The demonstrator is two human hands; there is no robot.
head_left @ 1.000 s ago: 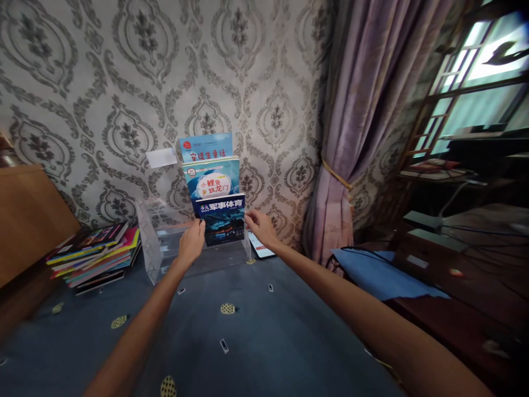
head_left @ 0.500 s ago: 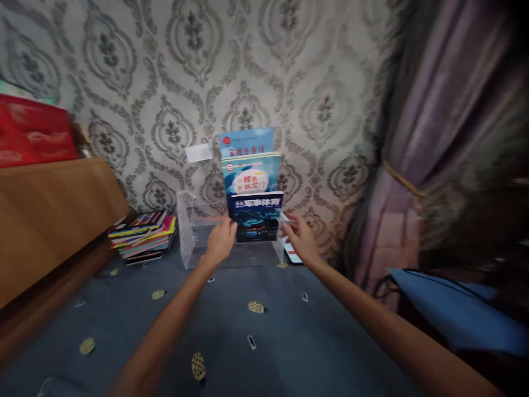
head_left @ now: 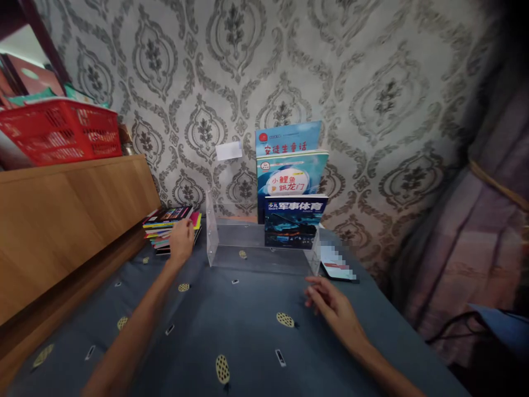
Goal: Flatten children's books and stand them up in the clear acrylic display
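Observation:
My left hand [head_left: 182, 242] is at the front right of a stack of books and magazines [head_left: 165, 225]. Its fingers are loosely bent and partly blurred; whether they touch the stack I cannot tell. My right hand [head_left: 328, 300] hovers over the cloth in front of the rack's right end, fingers apart and holding nothing. A clear acrylic rack [head_left: 211, 237] stands in the middle. On its right side a dark blue magazine [head_left: 295, 223] stands upright in front, a teal children's book [head_left: 289, 179] behind it and a light blue book [head_left: 289, 138] at the back.
Right of the rack lies a phone [head_left: 336, 262]. A red basket [head_left: 61, 129] sits on a wooden headboard [head_left: 82, 215] at the left. A dark blue cloth [head_left: 239, 336] with pineapple prints covers the surface. A white card [head_left: 228, 150] is behind the rack; a curtain [head_left: 467, 248] hangs right.
My left hand has left the dark blue magazine and moved left to the stack. My right hand has drawn back toward me from the rack. The view has shifted left.

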